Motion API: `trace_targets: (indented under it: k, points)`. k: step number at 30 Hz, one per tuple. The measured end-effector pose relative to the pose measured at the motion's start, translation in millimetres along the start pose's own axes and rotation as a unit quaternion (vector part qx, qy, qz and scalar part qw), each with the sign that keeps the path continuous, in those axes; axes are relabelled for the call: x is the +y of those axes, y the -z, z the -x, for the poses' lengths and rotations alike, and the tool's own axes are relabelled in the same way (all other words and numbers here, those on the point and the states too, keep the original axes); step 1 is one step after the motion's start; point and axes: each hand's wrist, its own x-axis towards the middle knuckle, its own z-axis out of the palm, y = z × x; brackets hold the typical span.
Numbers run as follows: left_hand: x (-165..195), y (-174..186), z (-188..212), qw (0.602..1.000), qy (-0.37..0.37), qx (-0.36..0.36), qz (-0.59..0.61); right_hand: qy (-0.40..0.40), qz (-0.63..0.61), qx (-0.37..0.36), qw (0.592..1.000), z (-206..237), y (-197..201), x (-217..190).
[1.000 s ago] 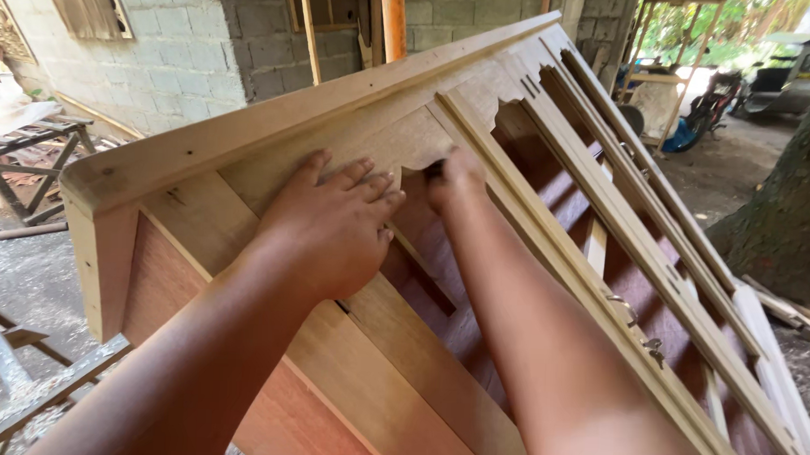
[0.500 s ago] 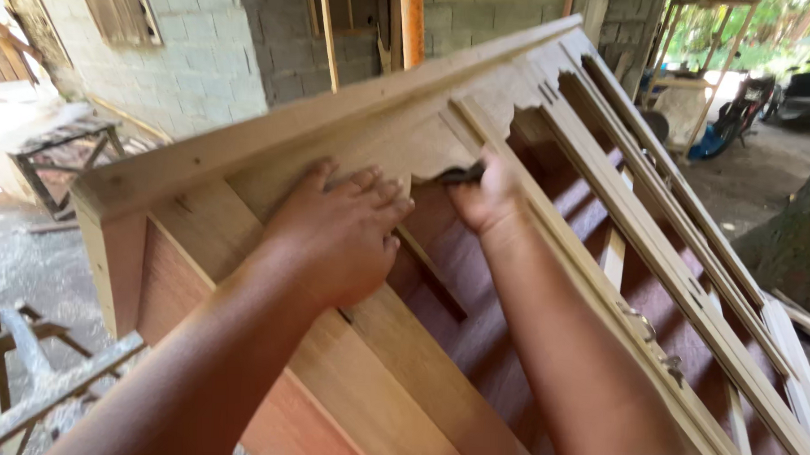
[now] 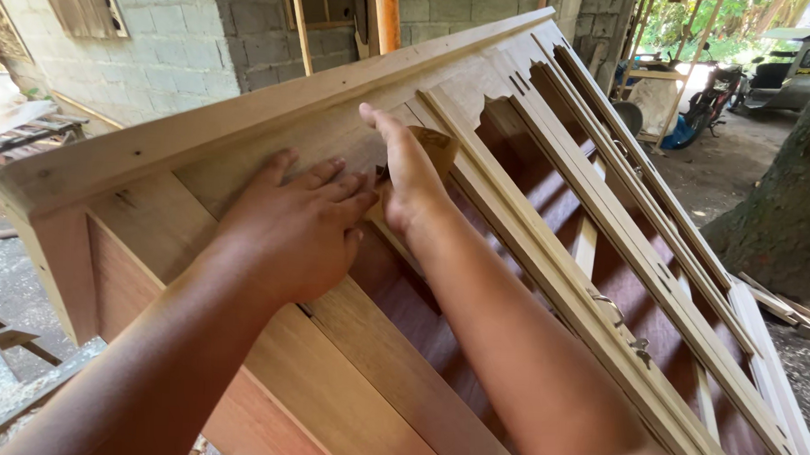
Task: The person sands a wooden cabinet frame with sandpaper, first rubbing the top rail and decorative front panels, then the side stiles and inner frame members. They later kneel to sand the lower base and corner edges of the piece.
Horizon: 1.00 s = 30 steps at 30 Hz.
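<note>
Head view: the right hand's grip is closed on a folded piece of brown sandpaper, pressed against the wooden cabinet frame beside the scalloped cut-out. The sandpaper projects just past the palm. The left hand lies flat, fingers spread, holding nothing, touching the right.
</note>
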Motion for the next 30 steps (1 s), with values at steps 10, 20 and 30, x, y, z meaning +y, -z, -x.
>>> trace_targets:
  k: [10,20,30]
  points:
    - [5,11,1,0.998,0.017,-0.057,-0.001,0.009,-0.086,0.098,0.991,-6,-10,0]
    - [1,6,-4,0.998,0.010,-0.055,-0.038,0.006,-0.064,0.035,0.997,2,-7,-4]
    - [-2,2,-2,0.997,0.038,-0.005,-0.073,0.034,-0.143,-0.103,0.984,1,25,10]
